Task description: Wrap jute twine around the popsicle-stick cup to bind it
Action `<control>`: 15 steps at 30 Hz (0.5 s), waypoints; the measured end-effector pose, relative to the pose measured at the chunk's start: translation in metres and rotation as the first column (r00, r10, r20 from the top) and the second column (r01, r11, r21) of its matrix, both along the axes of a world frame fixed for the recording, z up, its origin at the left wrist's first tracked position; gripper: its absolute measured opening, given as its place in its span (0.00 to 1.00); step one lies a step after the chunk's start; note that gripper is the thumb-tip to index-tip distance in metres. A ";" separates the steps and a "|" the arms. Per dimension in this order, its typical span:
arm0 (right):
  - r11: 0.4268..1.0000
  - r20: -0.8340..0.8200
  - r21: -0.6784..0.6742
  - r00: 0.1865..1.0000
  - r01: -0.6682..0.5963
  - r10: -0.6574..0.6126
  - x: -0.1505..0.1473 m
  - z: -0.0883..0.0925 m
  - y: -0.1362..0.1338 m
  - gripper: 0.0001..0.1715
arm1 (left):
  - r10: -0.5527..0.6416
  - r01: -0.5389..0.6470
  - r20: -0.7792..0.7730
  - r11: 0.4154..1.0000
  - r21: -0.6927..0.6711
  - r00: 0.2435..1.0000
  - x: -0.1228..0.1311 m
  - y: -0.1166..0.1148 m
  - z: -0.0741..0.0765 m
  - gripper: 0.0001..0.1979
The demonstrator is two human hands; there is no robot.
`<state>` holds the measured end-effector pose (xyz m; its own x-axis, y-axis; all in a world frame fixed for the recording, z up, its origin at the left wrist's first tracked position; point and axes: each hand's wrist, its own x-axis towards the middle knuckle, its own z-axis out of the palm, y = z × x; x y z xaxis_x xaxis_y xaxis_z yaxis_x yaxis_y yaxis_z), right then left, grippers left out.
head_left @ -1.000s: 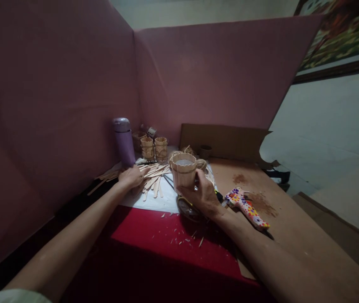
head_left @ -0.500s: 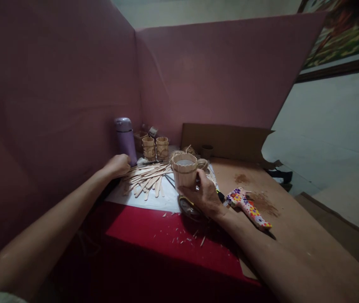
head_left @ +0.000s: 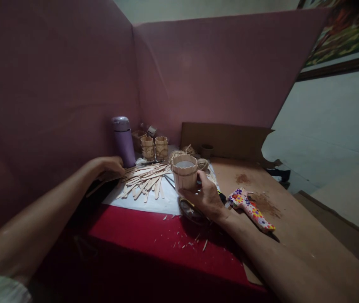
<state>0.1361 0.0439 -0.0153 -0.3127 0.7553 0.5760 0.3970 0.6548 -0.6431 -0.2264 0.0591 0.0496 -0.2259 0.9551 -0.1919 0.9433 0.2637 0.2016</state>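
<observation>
My right hand grips a cup-shaped container from its right side. Upright wooden sticks cover the container, a band runs round it below the rim, and its inside looks pale. My left hand is at the left end of a loose pile of flat craft sticks, its fingers bent down. A craft stick juts out below that hand towards the lower left and appears held in it; the fingertips are partly hidden. Scissors lie below the container, partly covered by my right hand.
A purple flask stands at the back left beside two stick-covered cups. Twine balls sit behind the container. A flower-patterned glue gun lies on the brown board at right. Wood scraps dot the red cloth.
My left hand has moved left, away from the flask, and a craft stick now shows beneath it. My right hand keeps the container in nearly the same place.
</observation>
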 end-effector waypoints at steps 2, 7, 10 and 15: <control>1.000 -0.008 -0.002 1.000 -0.018 0.018 0.000 -0.001 0.000 0.29 | -0.008 0.008 0.000 0.998 -0.057 1.000 0.000 0.002 -0.001 0.04; 1.000 -0.015 -0.013 1.000 -0.014 0.014 -0.001 -0.002 0.001 0.28 | -0.017 0.016 -0.009 0.994 -0.106 1.000 0.002 0.007 -0.009 0.07; 1.000 -0.011 -0.016 1.000 -0.019 0.019 0.000 -0.002 0.001 0.28 | -0.017 0.015 -0.016 0.992 -0.127 1.000 0.002 0.007 -0.011 0.09; 1.000 -0.009 -0.008 1.000 -0.029 0.029 0.000 -0.001 0.001 0.31 | -0.022 0.016 -0.031 0.986 -0.167 0.999 0.002 0.007 -0.006 0.10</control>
<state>0.1360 0.0446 -0.0165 -0.3298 0.7504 0.5728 0.3722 0.6610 -0.6516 -0.2245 0.0657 0.0436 -0.2168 0.9145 -0.3417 0.9537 0.2731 0.1259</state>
